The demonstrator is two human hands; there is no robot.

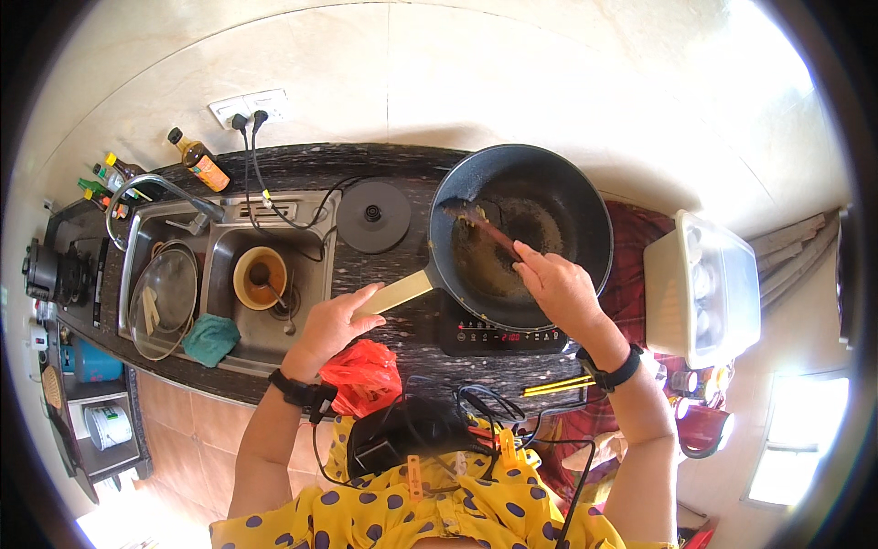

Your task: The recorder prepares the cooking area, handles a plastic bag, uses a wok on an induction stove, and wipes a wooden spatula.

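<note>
My left hand [339,322] grips the pale handle [396,291] of a deep dark frying pan [590,206]. The pan sits over an induction cooktop [504,340] with a lit red display. With my right hand [559,281] I hold a brown wooden spatula [490,228], its dark head inside the pan at the left side. Small yellowish food bits cling to the spatula head, and a thin brownish liquid or residue covers part of the pan's bottom. A red plastic bag [363,374] lies just below my left hand.
Left stands a double steel sink [223,295] with a yellowish bowl [240,281], glass lid [161,298] and teal cloth [211,340]. A dark round lid [374,216] lies beside the pan. Yellow chopsticks [557,387] and cables are near the front edge; a lidded plastic bin [658,295] stands right.
</note>
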